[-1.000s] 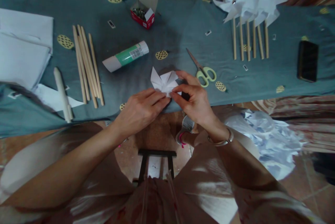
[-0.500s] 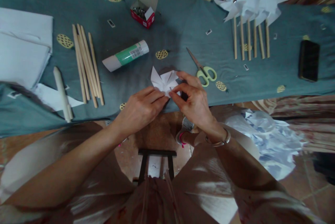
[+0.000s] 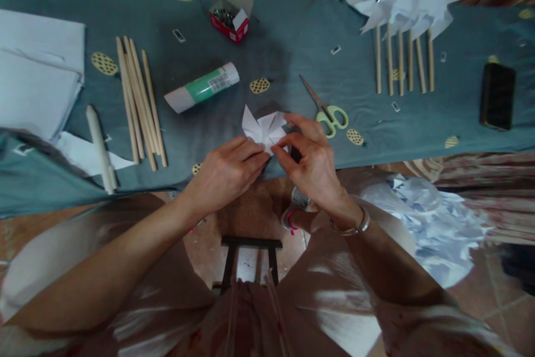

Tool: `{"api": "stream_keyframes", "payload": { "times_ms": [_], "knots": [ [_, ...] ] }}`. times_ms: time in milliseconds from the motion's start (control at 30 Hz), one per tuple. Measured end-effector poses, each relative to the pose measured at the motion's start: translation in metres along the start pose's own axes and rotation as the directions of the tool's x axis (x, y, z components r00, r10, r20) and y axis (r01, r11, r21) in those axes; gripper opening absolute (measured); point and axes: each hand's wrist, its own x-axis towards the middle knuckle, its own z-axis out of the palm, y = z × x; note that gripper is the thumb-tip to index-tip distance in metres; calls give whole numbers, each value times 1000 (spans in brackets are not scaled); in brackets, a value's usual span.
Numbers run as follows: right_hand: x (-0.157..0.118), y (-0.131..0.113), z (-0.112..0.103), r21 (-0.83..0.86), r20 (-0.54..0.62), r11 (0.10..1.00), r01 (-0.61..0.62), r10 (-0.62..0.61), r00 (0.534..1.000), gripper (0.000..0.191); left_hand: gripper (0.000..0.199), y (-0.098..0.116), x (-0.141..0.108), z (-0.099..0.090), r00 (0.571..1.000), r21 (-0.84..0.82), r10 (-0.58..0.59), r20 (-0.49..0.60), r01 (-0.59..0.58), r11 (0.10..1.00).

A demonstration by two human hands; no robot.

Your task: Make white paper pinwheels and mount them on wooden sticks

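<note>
A white folded paper pinwheel [image 3: 263,128] lies at the table's near edge between my hands, one pointed blade standing up at its left. My left hand [image 3: 228,170] pinches its lower left edge, fingers closed. My right hand [image 3: 311,159] has thumb and index finger pressed together at the paper's lower right, its other fingers resting on the right side. Just beyond my right hand lie scissors with green handles [image 3: 334,121]. A glue stick [image 3: 203,88] rests to the upper left, and an open red box of small metal pieces [image 3: 229,25] stands farther back.
Wooden sticks [image 3: 140,106], a whitish tool [image 3: 99,148] and white paper sheets [image 3: 37,81] lie at left. Finished pinwheels on sticks [image 3: 403,6] and a black phone [image 3: 497,96] are at right. A plastic bag of paper scraps [image 3: 434,229] sits below the table's right side.
The view has shifted very slightly, moving the objects on the right a little rightward in the picture. Both hands keep nearly the same hold on the paper.
</note>
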Motion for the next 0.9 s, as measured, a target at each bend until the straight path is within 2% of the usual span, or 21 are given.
{"api": "stream_keyframes", "payload": {
  "times_ms": [133,433,700,900],
  "knots": [
    [0,-1,-1,-21,30,1000,6,-5,1000,8,23,0,1,0,1000,64,1,-21,0,998],
    [-1,-5,-4,17,46,1000,8,-9,999,20,23,0,1,0,1000,10,-26,-16,26,1000],
    [-2,-1,-2,74,159,997,15,-27,987,28,22,0,1,0,1000,46,-18,-11,18,999],
    [-2,-2,-1,1,151,997,74,-73,986,33,21,0,1,1,1000,49,-12,-18,13,999]
  ]
}}
